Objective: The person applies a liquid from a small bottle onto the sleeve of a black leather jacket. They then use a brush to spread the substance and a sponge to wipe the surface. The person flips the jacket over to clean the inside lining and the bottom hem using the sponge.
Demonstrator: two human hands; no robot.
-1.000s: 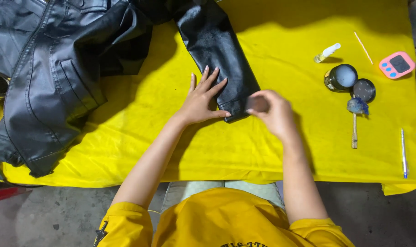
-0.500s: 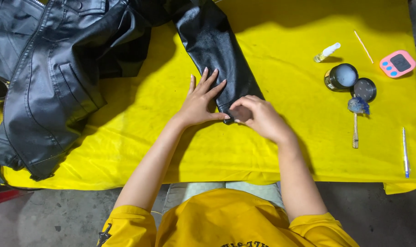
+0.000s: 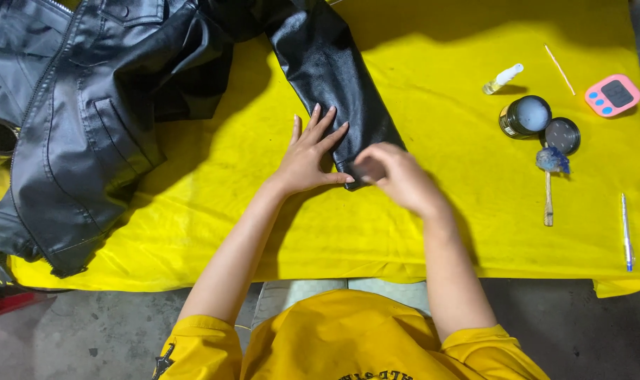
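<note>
Both hands at sleeve [image 3: 334, 77] cuff, sleeve running diagonally: left hand [image 3: 307, 156] flat, right hand [image 3: 394, 176] pinching cuff.

**Yellow-covered table: contents**

Table under a yellow cloth [image 3: 439, 232]. On it: black leather jacket [image 3: 109, 119] at left, small dropper bottle [image 3: 503, 77], thin stick [image 3: 559, 60], pink timer [image 3: 613, 94], open jar [image 3: 525, 117], its lid [image 3: 562, 135], blue-tipped brush [image 3: 549, 179], pen [image 3: 626, 232].
</note>
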